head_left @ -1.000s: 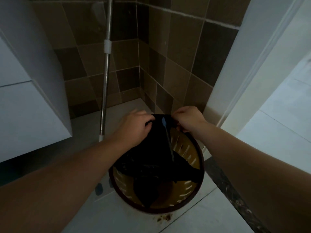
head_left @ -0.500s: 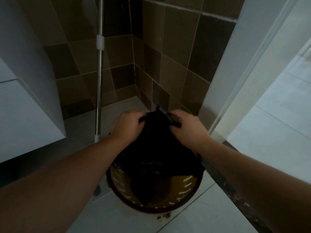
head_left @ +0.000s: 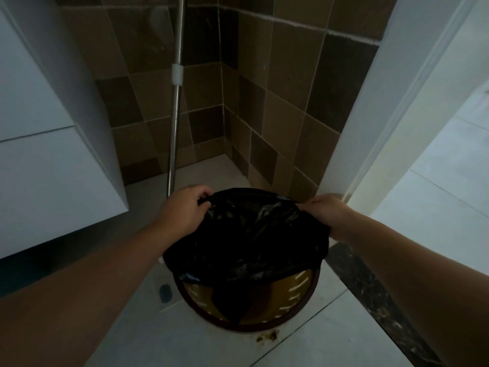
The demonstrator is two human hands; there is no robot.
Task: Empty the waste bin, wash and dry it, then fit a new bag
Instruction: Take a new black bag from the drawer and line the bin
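Note:
A round waste bin (head_left: 296, 292) with a dark brown rim and slotted yellow inner wall stands on the pale floor tiles. A black plastic bag (head_left: 248, 239) is spread across most of its mouth, with one dark corner hanging down inside. My left hand (head_left: 185, 210) pinches the bag's edge at the far left of the rim. My right hand (head_left: 326, 210) grips the edge at the far right. The near part of the bin's inside stays uncovered.
A metal mop pole (head_left: 176, 102) leans in the brown-tiled corner behind the bin. A white cabinet (head_left: 53, 154) overhangs on the left. A white door frame (head_left: 375, 115) and dark stone threshold (head_left: 370, 287) lie on the right. Brown crumbs (head_left: 267, 336) dot the floor by the bin.
My hands were close together over the bin's far side, holding the bunched bag; they have moved apart, stretching the bag wide over the rim.

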